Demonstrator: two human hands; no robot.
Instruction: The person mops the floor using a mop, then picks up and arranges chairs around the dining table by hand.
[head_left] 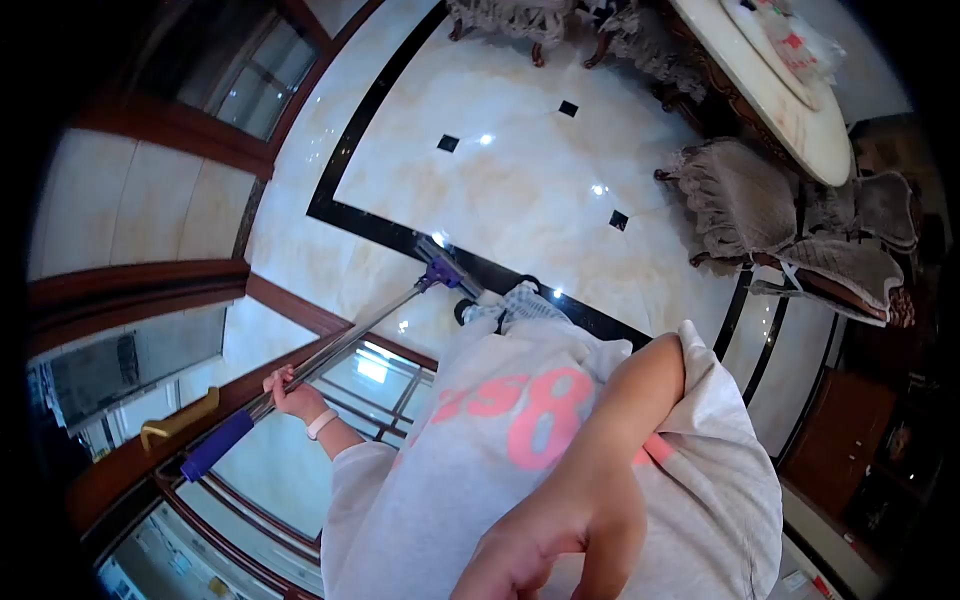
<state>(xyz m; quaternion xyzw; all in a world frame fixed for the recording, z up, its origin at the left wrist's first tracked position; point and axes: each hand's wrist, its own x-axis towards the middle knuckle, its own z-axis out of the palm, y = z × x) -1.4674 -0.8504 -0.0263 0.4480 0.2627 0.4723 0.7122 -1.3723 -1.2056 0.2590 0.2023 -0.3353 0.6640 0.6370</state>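
Note:
My left hand (296,394), with a light band at the wrist, is closed around the metal pole of a mop (370,325). The pole slants from its purple grip (218,446) at the lower left up to a purple-jointed mop head (445,270) on the floor, beside my feet. Close to the camera at the bottom, my right hand (560,530) hangs in front of my pale shirt with pink lettering. Its thumb is apart from the other fingers, whose tips are cut off by the frame edge. Nothing shows in it.
Glossy marble floor (400,180) with a black border and small black diamonds lies ahead. An oval table (835,145) and cloth-covered chairs (740,195) stand at the right. A wood-framed glass door (270,470) with a gold handle (185,420) is at the left.

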